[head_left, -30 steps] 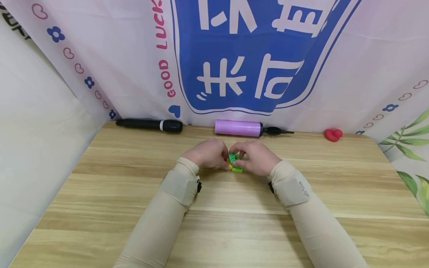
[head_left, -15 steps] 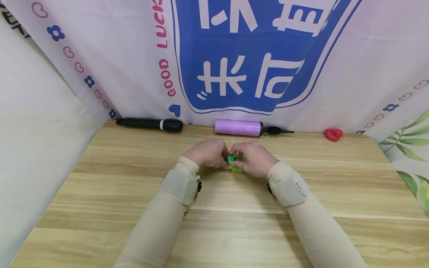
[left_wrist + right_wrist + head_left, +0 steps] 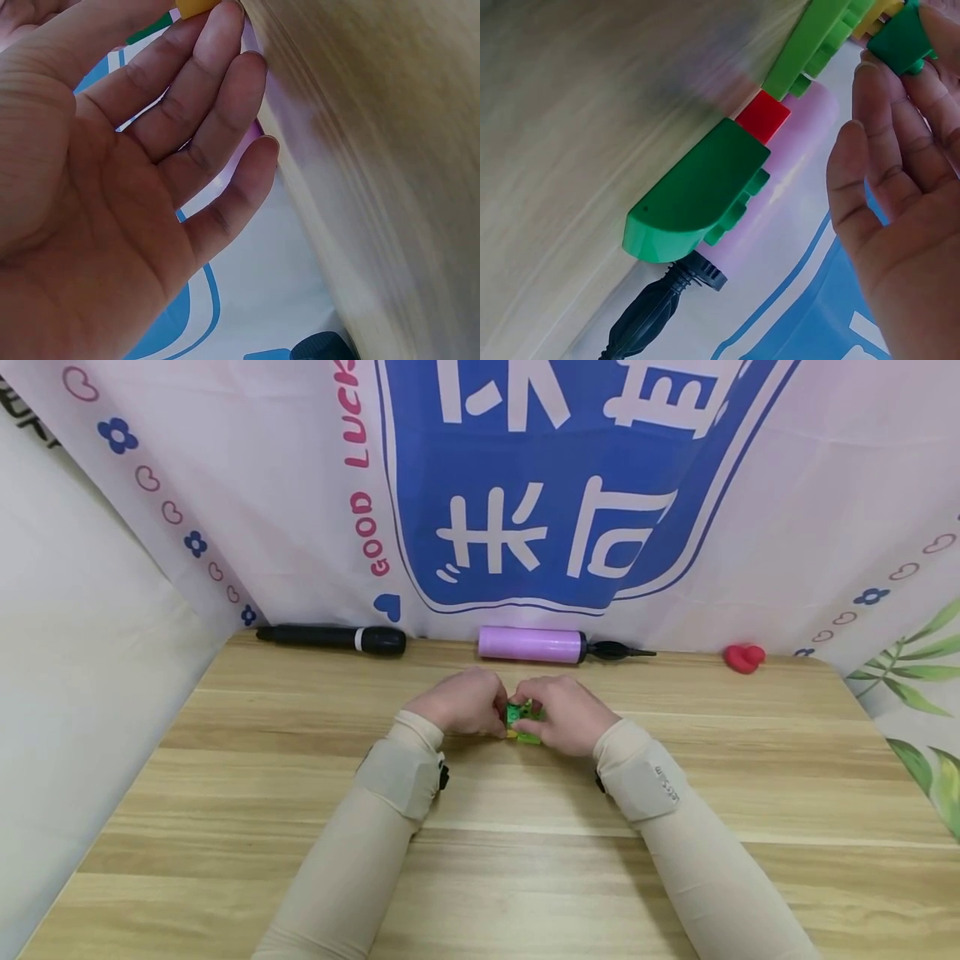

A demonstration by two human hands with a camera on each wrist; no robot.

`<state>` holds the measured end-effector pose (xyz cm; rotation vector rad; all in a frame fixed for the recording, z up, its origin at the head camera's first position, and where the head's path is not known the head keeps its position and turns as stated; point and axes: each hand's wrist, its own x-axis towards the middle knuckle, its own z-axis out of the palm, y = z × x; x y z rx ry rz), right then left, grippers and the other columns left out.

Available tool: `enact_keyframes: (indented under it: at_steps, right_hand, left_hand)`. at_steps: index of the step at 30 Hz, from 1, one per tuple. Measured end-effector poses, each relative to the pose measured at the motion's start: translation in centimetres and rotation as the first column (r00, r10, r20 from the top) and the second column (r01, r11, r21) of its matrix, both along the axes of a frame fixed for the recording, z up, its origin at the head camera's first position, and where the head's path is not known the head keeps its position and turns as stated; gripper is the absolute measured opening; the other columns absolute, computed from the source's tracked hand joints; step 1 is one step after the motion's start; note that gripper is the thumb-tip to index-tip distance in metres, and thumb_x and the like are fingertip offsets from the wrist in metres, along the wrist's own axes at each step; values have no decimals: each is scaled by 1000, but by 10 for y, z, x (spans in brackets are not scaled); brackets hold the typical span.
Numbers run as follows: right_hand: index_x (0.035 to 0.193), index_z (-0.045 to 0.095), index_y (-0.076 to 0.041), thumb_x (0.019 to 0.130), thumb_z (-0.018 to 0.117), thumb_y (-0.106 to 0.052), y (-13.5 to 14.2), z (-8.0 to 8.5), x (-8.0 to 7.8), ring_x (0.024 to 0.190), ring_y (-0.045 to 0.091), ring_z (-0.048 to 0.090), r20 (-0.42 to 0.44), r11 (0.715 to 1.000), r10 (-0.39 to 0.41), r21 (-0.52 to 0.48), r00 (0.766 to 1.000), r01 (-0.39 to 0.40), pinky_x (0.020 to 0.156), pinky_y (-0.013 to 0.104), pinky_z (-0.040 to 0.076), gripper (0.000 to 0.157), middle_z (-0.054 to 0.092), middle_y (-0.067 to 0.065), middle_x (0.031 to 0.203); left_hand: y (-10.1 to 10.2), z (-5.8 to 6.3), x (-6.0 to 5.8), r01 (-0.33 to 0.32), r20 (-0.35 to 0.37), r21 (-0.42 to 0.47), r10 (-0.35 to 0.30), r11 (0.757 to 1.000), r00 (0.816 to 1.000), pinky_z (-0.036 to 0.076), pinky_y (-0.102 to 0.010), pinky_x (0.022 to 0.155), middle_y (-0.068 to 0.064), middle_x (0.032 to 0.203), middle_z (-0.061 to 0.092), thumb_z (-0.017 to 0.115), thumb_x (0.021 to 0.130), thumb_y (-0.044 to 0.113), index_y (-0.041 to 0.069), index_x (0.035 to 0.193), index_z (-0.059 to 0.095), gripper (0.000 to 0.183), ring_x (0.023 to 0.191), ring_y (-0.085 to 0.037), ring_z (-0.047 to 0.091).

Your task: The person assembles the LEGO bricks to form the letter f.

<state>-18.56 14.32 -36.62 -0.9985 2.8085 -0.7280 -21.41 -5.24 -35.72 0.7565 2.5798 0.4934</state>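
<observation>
Between the two hands, at the middle of the wooden table [image 3: 225, 827], sits a small stack of toy bricks [image 3: 522, 724], green with a little yellow and red. Both sleeved forearms run in from the near edge and meet over it, so the bricks lie straight ahead of the person, the left hand [image 3: 463, 703] touching them from one side and the right hand [image 3: 564, 717] from the other. Neither hand is clearly nearer; they close on the stack about evenly.

From the right wrist the stack shows as a row: a rounded green brick [image 3: 697, 196], a red brick [image 3: 763, 117] next to it, then a longer green brick [image 3: 817, 41], its long axis lying along the table top. The right hand's fingertips [image 3: 922, 79] pinch a separate small dark green brick [image 3: 901, 41] just beside the far end of that row. The left hand [image 3: 112, 187] has its fingers fairly straight, the topmost fingertip touching a yellow piece [image 3: 196, 7]; whether the thumb grips it is hidden.

Farther back, along the cloth backdrop [image 3: 525, 485], lie a black microphone [image 3: 330, 637], a purple hand pump [image 3: 555, 646] and a small red toy [image 3: 744, 657], all well apart from the hands.
</observation>
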Motion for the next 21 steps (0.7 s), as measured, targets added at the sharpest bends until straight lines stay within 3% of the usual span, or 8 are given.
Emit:
enact_keyframes:
  at_steps: [21]
  right_hand:
    - [110,76,-12,92,85,-20,0,-2,-2,83,15,67,-12,1000,-12,26,1000,13,78,36,57,21,79,1,106]
  left_hand:
    - [0,0,1,-6,0,-8,6,1000,1000,50,-32,73,2,77,71,86,89,22,16,85,77,12,72,-14,58]
